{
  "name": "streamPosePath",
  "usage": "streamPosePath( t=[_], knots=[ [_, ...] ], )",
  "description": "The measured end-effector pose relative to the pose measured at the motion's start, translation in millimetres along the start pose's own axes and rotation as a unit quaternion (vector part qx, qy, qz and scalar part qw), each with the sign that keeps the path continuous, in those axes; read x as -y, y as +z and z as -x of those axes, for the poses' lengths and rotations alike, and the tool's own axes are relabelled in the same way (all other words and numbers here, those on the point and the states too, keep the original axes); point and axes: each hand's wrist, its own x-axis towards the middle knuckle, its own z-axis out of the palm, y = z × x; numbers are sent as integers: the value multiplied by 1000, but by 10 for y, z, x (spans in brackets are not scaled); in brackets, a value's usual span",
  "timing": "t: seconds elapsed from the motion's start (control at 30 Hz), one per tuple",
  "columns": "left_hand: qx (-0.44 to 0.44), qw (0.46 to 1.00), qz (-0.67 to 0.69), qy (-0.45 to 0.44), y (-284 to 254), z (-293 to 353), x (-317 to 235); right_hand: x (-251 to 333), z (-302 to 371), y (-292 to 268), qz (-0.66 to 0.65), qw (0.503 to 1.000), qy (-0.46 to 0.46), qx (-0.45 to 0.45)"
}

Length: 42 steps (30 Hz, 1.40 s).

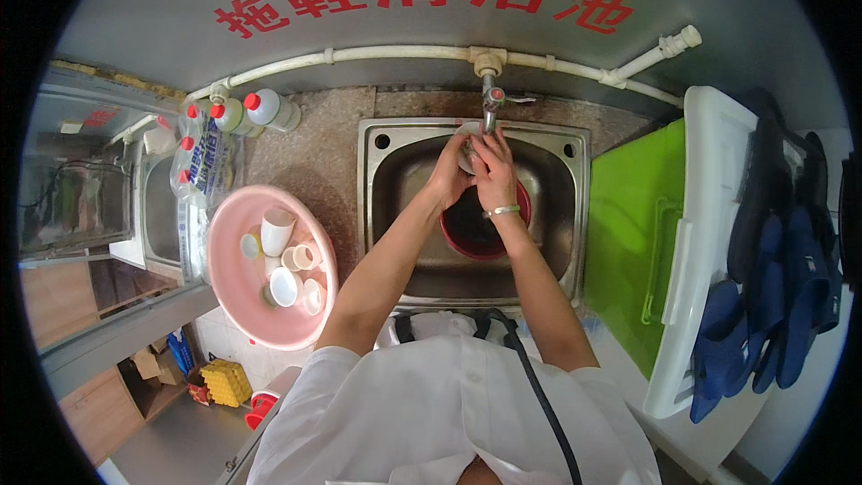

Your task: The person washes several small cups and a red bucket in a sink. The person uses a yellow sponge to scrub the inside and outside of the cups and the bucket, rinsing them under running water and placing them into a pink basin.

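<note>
Under the metal tap (493,103), a small whitish, rounded vessel, perhaps a cup (468,145), is held between both hands. My left hand (450,172) closes round its left side. My right hand (493,169) presses against it from the right, fingers bent over its near side and partly hiding it. Below my hands, a red basin (523,207) with a dark inside stands in the steel sink (561,242). On the left, a pink basin (235,292) contains several white and cream cups (277,232).
Bottles with red caps (263,108) stand behind the pink basin. Right of the sink is a green bin (628,233), beside a white rack (705,242) hung with dark blue slippers (804,292). A white pipe (386,53) runs along the back wall.
</note>
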Motion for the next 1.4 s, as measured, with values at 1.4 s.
streamPosePath(
  t=[1.4],
  knots=[
    [-68,966,-219,-121,3,-351,-60,22,-35,-327,81,994,-13,69]
  ],
)
